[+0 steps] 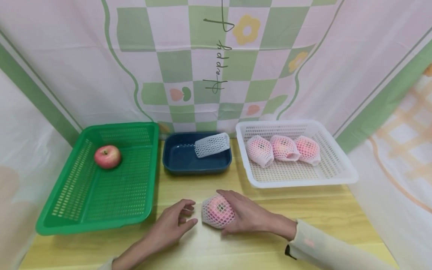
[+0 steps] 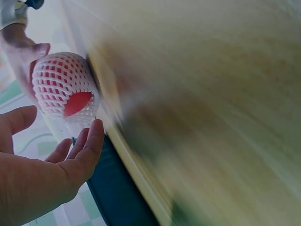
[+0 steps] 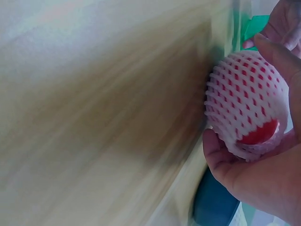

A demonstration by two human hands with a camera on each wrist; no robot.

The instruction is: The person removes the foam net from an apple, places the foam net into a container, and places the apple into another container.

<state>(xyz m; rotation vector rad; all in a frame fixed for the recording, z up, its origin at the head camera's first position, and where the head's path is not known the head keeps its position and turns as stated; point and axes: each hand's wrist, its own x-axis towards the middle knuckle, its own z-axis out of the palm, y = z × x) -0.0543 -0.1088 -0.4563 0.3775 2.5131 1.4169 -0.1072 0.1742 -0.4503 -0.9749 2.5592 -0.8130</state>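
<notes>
An apple in a white foam net (image 1: 218,212) is gripped by my right hand (image 1: 248,213) at the front middle of the table. Red skin shows through the mesh and at the net's open end in both wrist views. My left hand (image 1: 173,221) is just left of this apple, fingers loosely bent and apart from it, with nothing in it. In the left wrist view, the left hand (image 2: 51,174) has its fingertips close to the net's open end. The right hand (image 3: 263,174) has thumb and fingers on opposite sides of the netted apple (image 3: 247,99).
On the left, a green basket (image 1: 118,202) holds one bare apple (image 1: 107,156). A dark blue tray (image 1: 179,153) at the back middle contains an empty foam net (image 1: 212,145). The white basket (image 1: 290,180) on the right bears three netted apples (image 1: 284,147). A patterned cloth (image 1: 216,67) hangs behind.
</notes>
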